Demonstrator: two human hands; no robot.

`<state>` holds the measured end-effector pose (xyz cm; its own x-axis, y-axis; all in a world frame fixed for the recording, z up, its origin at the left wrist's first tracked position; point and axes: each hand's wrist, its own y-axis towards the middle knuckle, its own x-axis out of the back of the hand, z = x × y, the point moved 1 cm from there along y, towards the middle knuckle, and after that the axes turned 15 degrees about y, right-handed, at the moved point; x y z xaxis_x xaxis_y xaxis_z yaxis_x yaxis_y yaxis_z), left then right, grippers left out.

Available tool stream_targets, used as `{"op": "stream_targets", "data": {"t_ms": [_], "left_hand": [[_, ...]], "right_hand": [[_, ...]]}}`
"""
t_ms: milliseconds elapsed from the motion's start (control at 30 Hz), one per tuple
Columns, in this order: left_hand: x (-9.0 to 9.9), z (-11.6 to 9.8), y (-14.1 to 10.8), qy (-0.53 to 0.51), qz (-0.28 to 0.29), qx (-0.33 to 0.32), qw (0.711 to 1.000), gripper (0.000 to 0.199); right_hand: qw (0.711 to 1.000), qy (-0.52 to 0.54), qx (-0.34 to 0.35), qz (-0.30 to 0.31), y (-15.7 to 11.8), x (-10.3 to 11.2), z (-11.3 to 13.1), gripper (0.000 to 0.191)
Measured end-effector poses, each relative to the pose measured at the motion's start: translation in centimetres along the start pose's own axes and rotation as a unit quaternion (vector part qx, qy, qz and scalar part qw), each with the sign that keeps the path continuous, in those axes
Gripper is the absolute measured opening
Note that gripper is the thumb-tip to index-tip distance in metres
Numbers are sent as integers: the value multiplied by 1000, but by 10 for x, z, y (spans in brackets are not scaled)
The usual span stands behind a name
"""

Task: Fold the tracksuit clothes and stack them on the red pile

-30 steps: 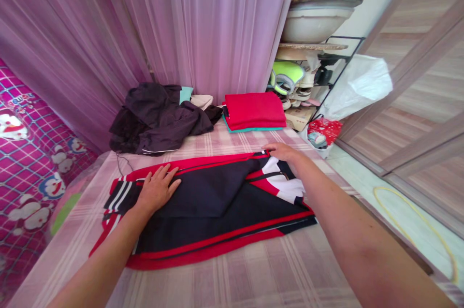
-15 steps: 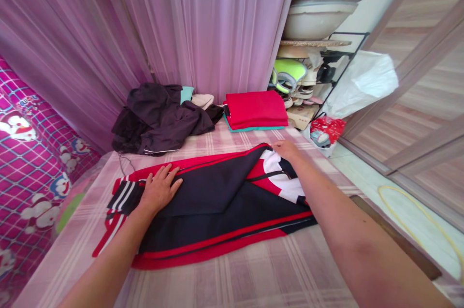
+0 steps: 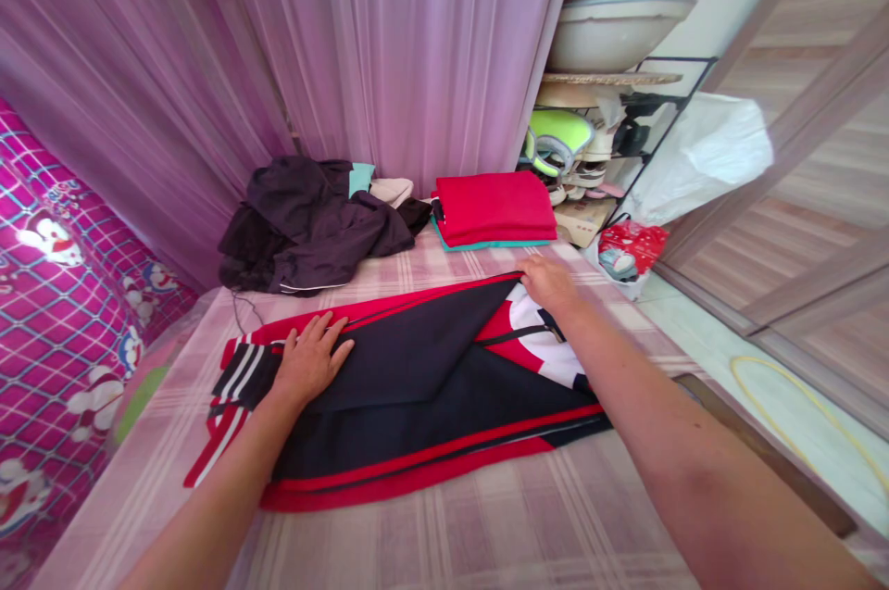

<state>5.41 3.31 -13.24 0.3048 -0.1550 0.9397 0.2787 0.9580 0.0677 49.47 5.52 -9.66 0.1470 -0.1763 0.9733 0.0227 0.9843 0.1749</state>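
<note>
A dark navy jacket (image 3: pixel 409 358) with red edges, a white patch and striped cuffs lies spread across the plaid-covered surface (image 3: pixel 486 525). One of its sleeves is folded over the body. My left hand (image 3: pixel 314 363) rests flat on that sleeve near the striped cuff (image 3: pixel 243 374), fingers spread. At the jacket's upper right, my right hand (image 3: pixel 548 282) pinches the edge by the shoulder, its fingers closed on the cloth. My right forearm covers part of the collar end.
Behind the jacket lie a heap of dark clothes (image 3: pixel 312 224) and a folded red stack (image 3: pixel 496 208) with teal cloth beneath. A purple curtain (image 3: pixel 417 43) hangs at the back. To the right stand a shoe rack (image 3: pixel 643 150), a white bag (image 3: pixel 722 145) and a wooden wardrobe (image 3: pixel 820 201).
The whole view has shifted slightly. My right hand has drawn the jacket's upper edge a little straighter and tauter; my left hand stays flat on the sleeve.
</note>
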Motion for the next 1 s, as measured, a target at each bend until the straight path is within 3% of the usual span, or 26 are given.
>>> {"op": "stream_targets", "data": {"t_ms": [200, 300, 400, 600, 700, 767, 867, 1000], "left_hand": [[-1, -1, 0, -8, 0, 3, 1000, 53], [-2, -1, 0, -9, -3, 3, 1000, 53], [-2, 0, 0, -12, -5, 3, 1000, 53], [-3, 0, 0, -20, -7, 4, 1000, 54], [-4, 0, 1, -25, -11, 4, 1000, 54], [-5, 0, 1, -25, -13, 3, 1000, 54], [-6, 1, 2, -26, -14, 8, 1000, 54], [-7, 1, 1, -20, -14, 6, 1000, 55]], "right_hand": [[998, -42, -8, 55, -1, 2, 11, 35], [998, -41, -15, 33, 2, 7, 12, 33], [999, -29, -46, 7, 0, 4, 11, 35], [996, 34, -44, 70, 0, -8, 2, 40], [994, 57, -71, 59, 2, -2, 3, 50], [995, 74, -65, 16, 2, 2, 16, 56], [991, 127, 30, -33, -4, 0, 58, 56], [962, 166, 188, 110, -18, -24, 118, 57]]}}
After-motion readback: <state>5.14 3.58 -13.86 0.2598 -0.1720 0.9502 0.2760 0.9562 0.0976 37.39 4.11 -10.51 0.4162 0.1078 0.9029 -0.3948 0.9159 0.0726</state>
